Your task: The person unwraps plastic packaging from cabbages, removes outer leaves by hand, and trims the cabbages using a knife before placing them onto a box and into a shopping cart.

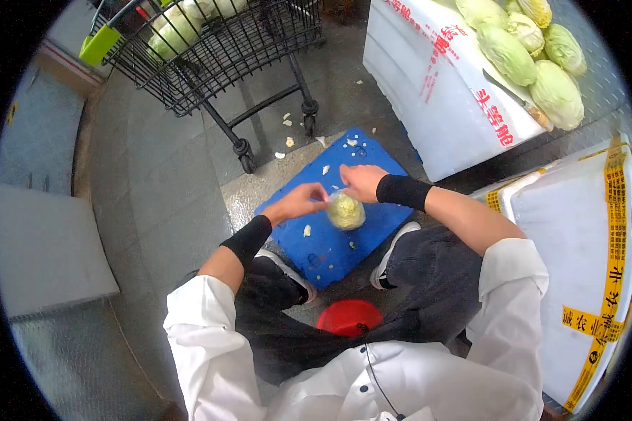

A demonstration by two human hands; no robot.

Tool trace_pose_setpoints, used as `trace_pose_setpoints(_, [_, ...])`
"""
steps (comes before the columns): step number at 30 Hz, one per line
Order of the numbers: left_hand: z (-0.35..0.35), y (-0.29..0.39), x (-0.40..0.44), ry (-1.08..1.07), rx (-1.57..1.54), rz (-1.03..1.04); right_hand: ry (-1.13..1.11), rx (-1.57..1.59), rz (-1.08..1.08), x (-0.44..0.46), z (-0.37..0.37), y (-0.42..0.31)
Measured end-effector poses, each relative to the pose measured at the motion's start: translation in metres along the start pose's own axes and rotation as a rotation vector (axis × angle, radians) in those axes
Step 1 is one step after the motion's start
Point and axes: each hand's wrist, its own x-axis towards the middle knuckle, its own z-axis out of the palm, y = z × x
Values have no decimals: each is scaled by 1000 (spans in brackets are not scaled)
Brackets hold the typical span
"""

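A small pale yellow-green napa cabbage (346, 212) rests on a blue board (316, 247) on the floor between my feet. It looks glossy, as if wrapped in clear plastic film (336, 191), whose edges are hard to make out. At the cabbage's upper left, my left hand (303, 201) has its fingertips pinched on the film. My right hand (361, 184) is closed just above the cabbage, at the film's other side; its grip is partly hidden. Small leaf scraps (307, 230) lie on the board around the cabbage.
A black wire cart (211, 63) holding cabbages (174, 38) stands ahead on the left. Several cabbages (557, 95) sit on a white box (428, 91) at the front right. A taped white foam box (562, 238) is beside my right arm. Beneath me shows a red stool (349, 318).
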Motion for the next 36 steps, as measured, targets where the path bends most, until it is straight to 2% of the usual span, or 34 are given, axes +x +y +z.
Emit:
trace_pose_setpoints(1, [1,0,0,-20,20,35,-62,41,-23,2,-3,-2])
trace_pose_setpoints(5, [-1,7,0,-23,-122,-95,-226,78,-140,4,-3,-12])
trace_pose_setpoints(8, [-1,1,4,31,-264,-111,-46,-1,-188,1,5,-10])
trace_pose_setpoints(11, [-1,6,3,63,-352,-145,39,-1,-187,3,25,0])
trace_pose_setpoints(17, [-1,16,-2,102,-429,-169,34,156,-63,5,24,-10])
trace_pose_setpoints(19, [-5,18,-4,108,-518,-187,66,184,-91,7,29,-4])
trace_pose_setpoints(22, [-4,13,-3,122,-459,-108,36,313,-111,2,31,-2])
trace_pose_setpoints(26, [15,-5,0,218,162,41,-25,535,-169,-6,29,0])
trace_pose_setpoints(28, [21,2,-3,248,403,115,-48,524,-209,-11,17,-4])
trace_pose_setpoints(32, [18,16,-3,230,331,135,-125,506,-318,-16,4,9])
trace_pose_setpoints(35, [20,14,1,227,407,145,83,327,-615,-15,4,36])
trace_pose_setpoints(36, [20,17,0,222,428,132,34,318,-480,-16,4,41])
